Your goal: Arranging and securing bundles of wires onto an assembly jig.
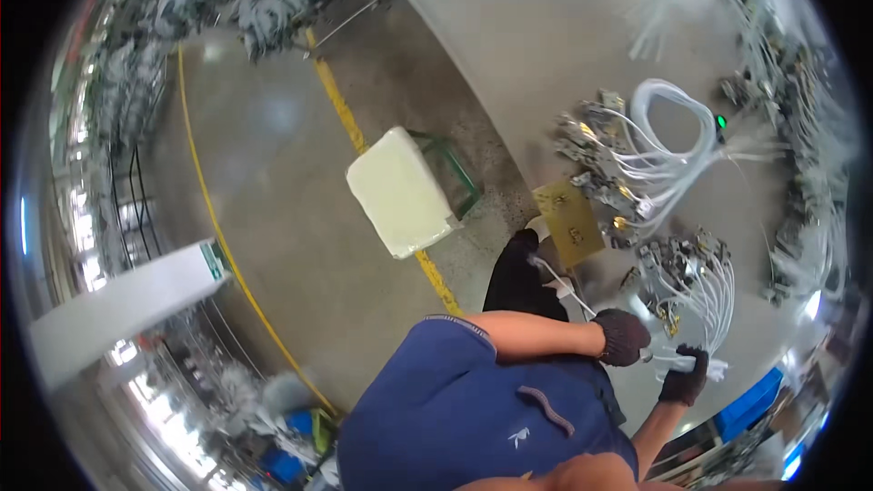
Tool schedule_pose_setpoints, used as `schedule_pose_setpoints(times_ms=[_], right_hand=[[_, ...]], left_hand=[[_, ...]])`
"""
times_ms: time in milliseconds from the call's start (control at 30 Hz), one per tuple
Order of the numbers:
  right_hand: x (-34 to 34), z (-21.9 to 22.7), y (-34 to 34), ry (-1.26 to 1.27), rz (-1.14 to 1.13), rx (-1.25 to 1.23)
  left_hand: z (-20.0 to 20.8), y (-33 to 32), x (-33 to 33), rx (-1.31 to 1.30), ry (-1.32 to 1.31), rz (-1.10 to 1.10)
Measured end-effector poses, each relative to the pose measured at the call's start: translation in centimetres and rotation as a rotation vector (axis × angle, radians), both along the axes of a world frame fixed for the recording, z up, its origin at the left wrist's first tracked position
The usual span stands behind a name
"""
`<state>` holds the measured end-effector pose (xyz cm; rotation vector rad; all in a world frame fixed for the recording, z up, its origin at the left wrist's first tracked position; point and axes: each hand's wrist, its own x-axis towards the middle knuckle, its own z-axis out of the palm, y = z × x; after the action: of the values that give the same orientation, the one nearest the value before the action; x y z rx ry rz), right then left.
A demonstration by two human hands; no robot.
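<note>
My left hand point(624, 337), in a dark glove, is closed around a thin white cable point(566, 284) that runs up past the table's edge. A short white piece shows between my two hands. My right hand point(684, 375), also gloved, grips a bundle of white cables point(718, 309) at its lower end. Small metal connectors point(671, 268) cluster at the bundle's other end, on the grey table. What lies inside each fist is mostly hidden. Just above my hands a yellowish plate point(569, 224) sits at the table's edge.
A coiled bundle of white cables point(673, 150) with metal connectors lies farther up the table. More cables point(809, 164) line its right side. A pale-topped stool point(400, 193) with green legs stands on the floor. Cable racks point(127, 100) stand at left; a blue bin point(753, 405) is lower right.
</note>
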<state>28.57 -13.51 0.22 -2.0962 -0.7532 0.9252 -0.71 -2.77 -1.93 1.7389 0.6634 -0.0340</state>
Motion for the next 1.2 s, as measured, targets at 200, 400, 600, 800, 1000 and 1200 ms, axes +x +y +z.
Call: schedule_pose_setpoints(times_ms=[200,400,600,800,1000,1200], right_hand=[[1.7,-0.8,3.2,0.441,-0.405,0.138],[3.1,-2.4,1.3,0.716,-0.389,0.265],[1.4,-2.6,0.0,0.777,-0.285,0.346],[-2.5,-1.6,-1.4,0.733,-0.177,0.354],[-7.2,-1.1,-4.3,0.668,-0.193,0.404],[-5.1,0.0,-4.3,0.525,-0.381,0.422]], left_hand=[[-1.3,-1.3,-4.6,0.029,-0.170,0.134],[0.7,-3.7,-4.7,0.203,-0.087,0.015],[3.5,-7.7,-3.6,0.426,0.017,0.080],[3.5,-15.7,-1.5,0.440,0.002,0.234],[4.1,-17.9,1.0,0.416,-0.045,0.225],[3.6,-16.4,-0.4,0.364,-0.105,0.212]])
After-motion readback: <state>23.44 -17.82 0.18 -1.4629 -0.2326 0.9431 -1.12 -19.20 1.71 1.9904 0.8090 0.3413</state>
